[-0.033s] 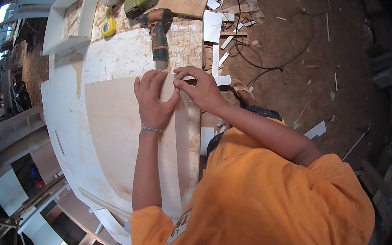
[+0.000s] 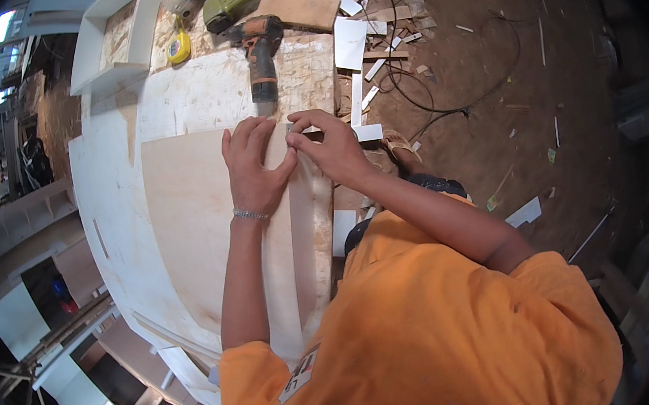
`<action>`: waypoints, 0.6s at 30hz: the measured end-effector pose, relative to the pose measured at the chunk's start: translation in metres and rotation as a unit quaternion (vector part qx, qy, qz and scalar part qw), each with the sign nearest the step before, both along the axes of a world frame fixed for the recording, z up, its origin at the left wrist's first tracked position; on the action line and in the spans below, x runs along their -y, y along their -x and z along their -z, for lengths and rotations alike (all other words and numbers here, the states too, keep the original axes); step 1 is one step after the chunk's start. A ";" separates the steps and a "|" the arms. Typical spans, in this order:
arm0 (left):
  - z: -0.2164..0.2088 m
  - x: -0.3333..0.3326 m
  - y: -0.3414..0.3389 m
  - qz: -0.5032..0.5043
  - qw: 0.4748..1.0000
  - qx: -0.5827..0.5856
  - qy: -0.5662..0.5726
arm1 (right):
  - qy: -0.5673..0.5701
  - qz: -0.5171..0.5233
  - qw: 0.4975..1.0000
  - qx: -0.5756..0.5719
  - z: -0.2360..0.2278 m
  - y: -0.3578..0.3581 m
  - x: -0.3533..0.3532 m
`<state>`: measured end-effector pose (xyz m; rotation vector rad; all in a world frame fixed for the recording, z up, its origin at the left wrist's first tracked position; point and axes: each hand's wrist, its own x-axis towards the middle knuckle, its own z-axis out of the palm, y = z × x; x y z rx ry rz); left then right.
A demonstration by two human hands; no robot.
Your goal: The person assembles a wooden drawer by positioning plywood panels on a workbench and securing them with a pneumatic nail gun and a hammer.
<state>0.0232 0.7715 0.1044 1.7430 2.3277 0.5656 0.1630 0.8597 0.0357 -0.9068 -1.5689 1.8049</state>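
Note:
A pale thin wooden panel [image 2: 191,209] lies on the worn white worktable [image 2: 124,215], with a long strip [image 2: 303,228] along its right side. My left hand [image 2: 258,162] rests on the panel near its far edge, fingers bent and apart, thumb reaching toward the strip's far end. There my right hand [image 2: 334,148] pinches with thumb and forefinger at the corner; what is between the fingertips is too small to make out. Just beyond my hands lies an orange and black cordless drill [image 2: 262,60].
Past the drill lie a green power tool [image 2: 242,2], a yellow tape measure [image 2: 179,48] and a brown board [image 2: 300,10]. A white open box frame [image 2: 121,73] stands at the far left. Offcuts [image 2: 351,41] and a black cable [image 2: 429,110] litter the floor at right.

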 end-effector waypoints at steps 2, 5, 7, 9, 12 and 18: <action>0.000 0.000 0.001 0.002 1.000 0.006 0.010 | 0.018 0.005 1.000 0.008 0.000 0.002 0.002; -0.003 -0.001 0.003 0.004 1.000 0.015 0.022 | 0.026 0.008 1.000 0.009 0.002 0.005 -0.003; -0.005 -0.002 0.005 0.008 0.999 0.017 0.036 | 0.015 0.000 1.000 0.004 0.006 0.007 -0.006; -0.005 -0.001 0.005 0.012 0.999 0.010 0.032 | -0.010 -0.011 1.000 -0.001 0.011 0.007 -0.011; -0.006 -0.001 0.004 0.008 1.000 0.007 0.027 | 0.210 -0.002 0.975 -0.071 0.021 0.009 -0.020; -0.001 0.001 0.004 0.005 1.000 0.017 0.016 | 0.087 -0.037 0.995 0.041 0.017 -0.004 -0.026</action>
